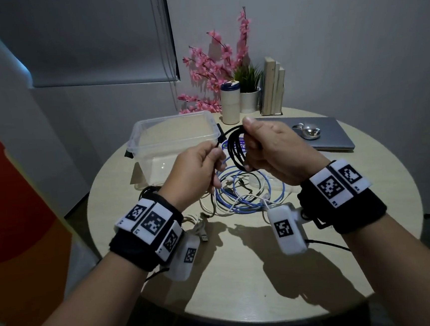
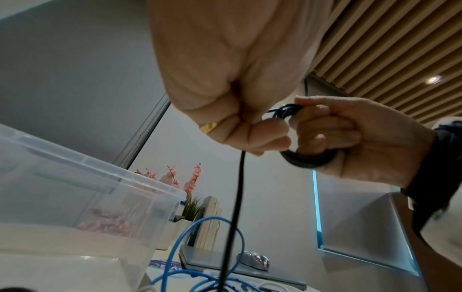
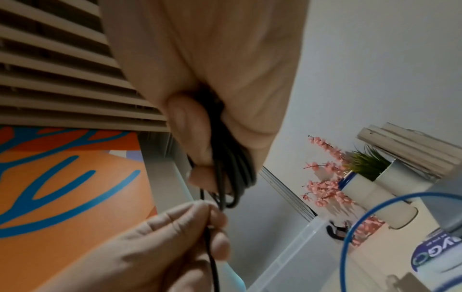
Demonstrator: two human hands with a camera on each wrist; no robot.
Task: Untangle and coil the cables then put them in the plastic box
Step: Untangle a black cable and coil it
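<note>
Above the round surface, the right hand has its fingers curled round a bundle of black cable loops, thumb on top. The left hand pinches the same cable's loose run just to the left. The left wrist view shows that run dropping straight down from the left fingers toward the blue cable, which the head view places in a tangle with white cable on the surface beneath both hands. The clear box stands far left, open. A ring on the left hand appears only in the left wrist view.
</note>
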